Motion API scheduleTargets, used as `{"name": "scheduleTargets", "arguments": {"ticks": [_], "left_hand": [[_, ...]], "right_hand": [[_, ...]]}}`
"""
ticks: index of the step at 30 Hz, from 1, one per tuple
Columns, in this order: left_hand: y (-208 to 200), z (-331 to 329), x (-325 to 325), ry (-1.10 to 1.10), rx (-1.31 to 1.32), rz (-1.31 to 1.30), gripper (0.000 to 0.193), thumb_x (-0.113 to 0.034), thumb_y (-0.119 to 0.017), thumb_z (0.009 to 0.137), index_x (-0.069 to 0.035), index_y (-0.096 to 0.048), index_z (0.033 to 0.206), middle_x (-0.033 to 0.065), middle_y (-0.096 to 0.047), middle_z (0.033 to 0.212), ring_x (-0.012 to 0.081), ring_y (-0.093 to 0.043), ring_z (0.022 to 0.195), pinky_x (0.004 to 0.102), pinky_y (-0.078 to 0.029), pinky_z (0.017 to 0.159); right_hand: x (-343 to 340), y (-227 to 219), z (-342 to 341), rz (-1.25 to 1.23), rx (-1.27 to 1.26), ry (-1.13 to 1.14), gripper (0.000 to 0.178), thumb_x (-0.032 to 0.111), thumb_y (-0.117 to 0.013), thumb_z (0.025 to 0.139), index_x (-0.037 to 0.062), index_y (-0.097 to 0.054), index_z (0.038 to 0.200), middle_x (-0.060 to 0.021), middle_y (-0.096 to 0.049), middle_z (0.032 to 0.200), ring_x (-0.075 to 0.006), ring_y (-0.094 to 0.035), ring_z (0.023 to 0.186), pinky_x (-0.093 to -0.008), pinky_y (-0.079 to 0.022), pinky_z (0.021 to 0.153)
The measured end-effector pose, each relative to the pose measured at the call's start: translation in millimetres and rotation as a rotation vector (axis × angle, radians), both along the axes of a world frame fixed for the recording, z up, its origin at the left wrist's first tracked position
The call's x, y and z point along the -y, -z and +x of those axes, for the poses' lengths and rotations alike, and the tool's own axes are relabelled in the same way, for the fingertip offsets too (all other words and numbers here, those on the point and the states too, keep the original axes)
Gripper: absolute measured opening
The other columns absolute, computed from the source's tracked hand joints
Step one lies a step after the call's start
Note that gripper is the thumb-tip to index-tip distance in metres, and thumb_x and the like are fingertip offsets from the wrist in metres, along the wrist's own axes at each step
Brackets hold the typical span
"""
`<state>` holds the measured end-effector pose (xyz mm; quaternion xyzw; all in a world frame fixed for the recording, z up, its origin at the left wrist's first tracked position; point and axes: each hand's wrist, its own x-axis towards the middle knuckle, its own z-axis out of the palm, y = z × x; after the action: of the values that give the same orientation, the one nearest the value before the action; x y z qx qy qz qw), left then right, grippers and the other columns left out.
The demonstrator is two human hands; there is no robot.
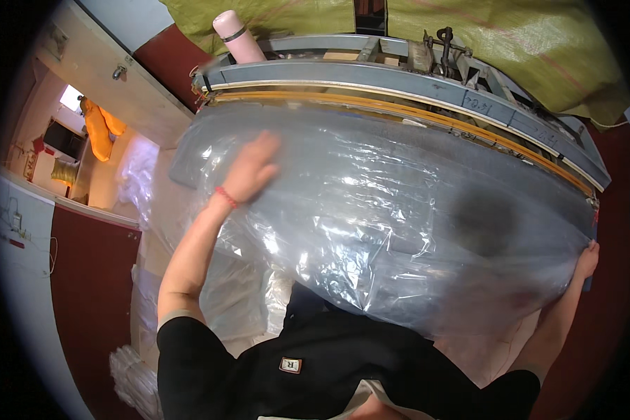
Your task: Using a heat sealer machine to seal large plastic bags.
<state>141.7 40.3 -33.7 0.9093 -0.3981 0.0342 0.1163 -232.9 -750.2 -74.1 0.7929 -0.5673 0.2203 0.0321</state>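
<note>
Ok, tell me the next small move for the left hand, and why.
Probably sweep the left hand lightly rightward across the plastic sheet: the sheet looks creased around its middle, the left hand is open over it, and the right hand is at its right edge.

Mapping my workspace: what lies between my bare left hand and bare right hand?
Wrinkled, transparent plastic sheeting lies between your left hand and right hand, in the head view.
</note>
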Motion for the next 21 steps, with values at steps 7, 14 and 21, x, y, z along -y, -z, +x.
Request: {"name": "scheduleTargets", "arguments": {"ticks": [7, 14, 21], "left_hand": [[12.4, 20.5, 34.9, -0.091, 0.050, 0.042, 0.054, -0.039, -0.044, 0.084, -0.008, -0.034, 0.127, 0.0103, -0.027, 0.135, 0.0305, -0.014, 0.128, 0.0529, -0.017, 0.098], [-0.4, 44.3, 62.6, -0.217, 0.303, -0.172, 0.025, -0.020, -0.064, 0.070, -0.003, -0.059, 0.088, 0.0088, -0.058, 0.099, 0.0309, -0.047, 0.103, 0.0410, -0.036, 0.086], [12.6, 42.5, 69.6, -0.378, 0.284, -0.203, 0.018, -0.020, -0.064, 0.069, -0.006, -0.057, 0.078, 0.0088, -0.057, 0.080, 0.0267, -0.053, 0.080, 0.0355, -0.041, 0.071]], "right_hand": [[45.7, 22.7, -21.6, -0.026, 0.166, -0.153, 0.034, 0.035, -0.036, 0.088, 0.0075, -0.053, 0.098, -0.0145, -0.057, 0.091, -0.0305, -0.054, 0.085, -0.0378, -0.041, 0.072], [41.8, -1.9, -66.7, 0.463, 0.934, -0.397, 0.033, 0.033, -0.049, 0.086, 0.0041, -0.056, 0.101, -0.0005, -0.056, 0.092, -0.0113, -0.050, 0.084, -0.0248, -0.038, 0.072], [-1.6, -51.9, -95.1, 0.427, 1.207, -0.365, 0.036, 0.030, -0.052, 0.084, 0.0032, -0.053, 0.107, -0.0038, -0.056, 0.101, -0.0145, -0.049, 0.094, -0.0270, -0.038, 0.083]]}}
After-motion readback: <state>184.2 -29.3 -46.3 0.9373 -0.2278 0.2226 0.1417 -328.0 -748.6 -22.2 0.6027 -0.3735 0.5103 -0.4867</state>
